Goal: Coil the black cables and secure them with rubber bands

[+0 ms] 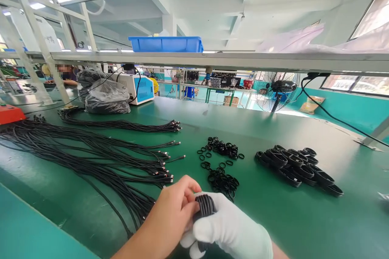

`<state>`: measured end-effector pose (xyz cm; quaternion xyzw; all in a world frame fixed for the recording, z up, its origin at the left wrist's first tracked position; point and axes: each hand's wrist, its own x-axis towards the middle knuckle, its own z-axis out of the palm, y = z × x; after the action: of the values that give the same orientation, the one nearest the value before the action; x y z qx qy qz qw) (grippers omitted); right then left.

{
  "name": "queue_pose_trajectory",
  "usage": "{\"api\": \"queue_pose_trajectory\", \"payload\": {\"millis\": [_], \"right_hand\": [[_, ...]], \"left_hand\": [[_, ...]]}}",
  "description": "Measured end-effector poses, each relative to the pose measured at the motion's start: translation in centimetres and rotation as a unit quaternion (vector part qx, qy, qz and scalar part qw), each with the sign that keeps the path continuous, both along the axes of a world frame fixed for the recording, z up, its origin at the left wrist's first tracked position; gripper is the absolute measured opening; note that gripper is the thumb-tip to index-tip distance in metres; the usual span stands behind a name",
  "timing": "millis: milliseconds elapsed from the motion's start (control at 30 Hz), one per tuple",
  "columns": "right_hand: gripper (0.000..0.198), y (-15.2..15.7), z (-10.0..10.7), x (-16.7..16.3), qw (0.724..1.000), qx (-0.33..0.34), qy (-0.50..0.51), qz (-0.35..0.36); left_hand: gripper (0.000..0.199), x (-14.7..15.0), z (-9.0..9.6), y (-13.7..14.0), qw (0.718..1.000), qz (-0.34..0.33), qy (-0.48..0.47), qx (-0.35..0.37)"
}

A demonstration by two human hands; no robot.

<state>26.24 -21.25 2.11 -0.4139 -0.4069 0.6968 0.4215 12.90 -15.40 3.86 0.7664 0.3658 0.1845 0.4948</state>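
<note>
Wrapped in my gloved right hand [223,224] is a coiled black cable [206,205], its loops pressed together side by side. My bare left hand [178,208] touches the coil's near-left side with bent fingers; what those fingertips pinch, if anything, is hidden. Just beyond my hands lie small black rings [223,180] in a loose pile, with a second pile of rings [223,147] behind it. To the left, long straight black cables [100,158] spread across the green table, their plug ends facing right. Several coiled cables [296,166] are heaped at the right.
A separate bundle of cables [127,124] lies farther back. Behind it stand plastic bags [106,95] and a white-and-blue machine [139,89]. A shelf [231,60] crosses above the table, carrying a blue bin [165,43]. A fan [276,87] stands at the far edge. A person sits far left.
</note>
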Motion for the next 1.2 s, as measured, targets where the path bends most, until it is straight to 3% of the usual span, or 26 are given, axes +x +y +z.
{"api": "queue_pose_trajectory", "payload": {"millis": [100,233,433,600,767,1033,1200], "right_hand": [[0.028,-0.2,0.0,0.0,1.0,0.01,0.009,-0.017],[0.028,-0.1,-1.1,0.0,1.0,0.009,0.015,-0.015],[0.015,0.1,-1.2,-0.4,0.999,-0.043,-0.004,-0.017],[0.025,0.4,-2.3,-0.4,0.997,-0.044,0.06,0.009],[0.02,0.8,-3.9,-0.4,0.999,-0.032,-0.021,0.01],[0.024,0.8,-2.0,-0.7,0.999,-0.007,-0.039,-0.021],[0.018,0.8,-2.6,-1.0,0.998,-0.024,-0.049,-0.017]], "left_hand": [[0.005,0.4,-0.2,-0.1,0.999,0.014,0.007,-0.037],[0.008,1.3,-0.7,0.1,0.995,0.013,0.078,0.066],[0.01,1.6,-0.1,0.5,0.974,0.015,0.171,0.147],[0.021,0.3,-0.4,0.2,0.983,-0.014,0.059,0.175],[0.031,-0.3,-2.8,0.0,0.967,0.0,-0.002,0.255],[0.033,-0.6,-4.0,0.0,0.956,0.005,-0.023,0.292],[0.028,-0.2,-4.6,0.1,0.962,0.033,-0.045,0.269]]}}
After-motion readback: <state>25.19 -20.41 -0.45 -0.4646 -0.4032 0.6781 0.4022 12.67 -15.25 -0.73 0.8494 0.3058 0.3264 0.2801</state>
